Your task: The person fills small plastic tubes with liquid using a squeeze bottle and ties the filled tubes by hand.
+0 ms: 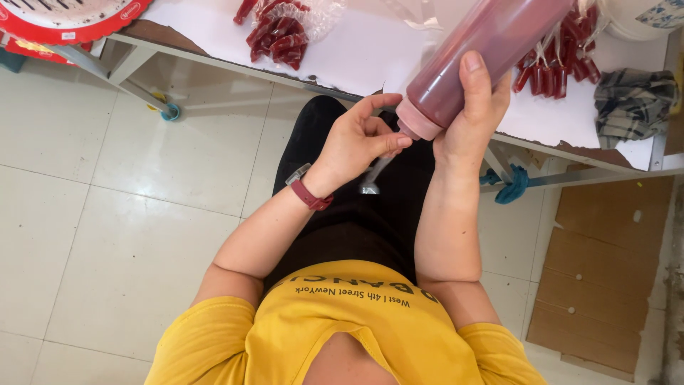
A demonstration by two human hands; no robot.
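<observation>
My right hand (474, 114) grips a large squeeze bottle (484, 50) full of red sauce, tilted with its nozzle end pointing down toward my lap. My left hand (360, 139) pinches a thin clear plastic tube pouch (374, 175) right at the bottle's nozzle; the pouch hangs down over my black trousers. A dark red watch strap sits on my left wrist. The nozzle tip itself is hidden behind my left fingers.
A white-topped table (356, 57) runs across the top, with a pile of filled red sauce tubes in a clear bag (281, 32) and more filled tubes (559, 68) on the right. A checked cloth (634, 103) lies at far right. Cardboard (605, 271) lies on the tiled floor.
</observation>
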